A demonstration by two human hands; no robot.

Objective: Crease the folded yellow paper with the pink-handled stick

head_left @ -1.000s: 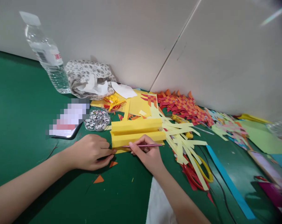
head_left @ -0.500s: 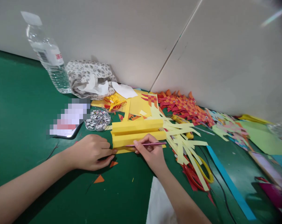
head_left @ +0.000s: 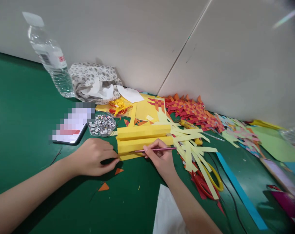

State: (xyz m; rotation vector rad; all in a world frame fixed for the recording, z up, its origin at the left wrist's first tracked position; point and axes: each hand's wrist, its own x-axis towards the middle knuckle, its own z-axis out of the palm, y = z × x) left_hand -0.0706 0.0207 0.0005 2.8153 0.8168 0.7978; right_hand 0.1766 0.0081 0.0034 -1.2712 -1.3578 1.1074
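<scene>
A folded yellow paper (head_left: pixel 142 138) lies on the green table (head_left: pixel 20 107) in front of me. My left hand (head_left: pixel 95 157) rests at its left end, fingers curled and fingertips pressing the paper's lower edge. My right hand (head_left: pixel 160 156) pinches a thin pink pencil (head_left: pixel 159 149) that lies almost flat along the paper's front fold, tip pointing left.
A water bottle (head_left: pixel 51 55), a patterned cloth pouch (head_left: pixel 95 81), a phone (head_left: pixel 71 125) and a dish of googly eyes (head_left: pixel 102 124) sit behind. Pale yellow strips (head_left: pixel 191 143), scissors (head_left: pixel 208 182), a blue strip (head_left: pixel 240 191) and woven paper fish (head_left: pixel 193 112) lie right. A white sheet (head_left: pixel 168 214) is near me.
My right hand and the pencil have slid a little to the right along the fold. My left hand has shifted slightly, still pressing the paper's left end.
</scene>
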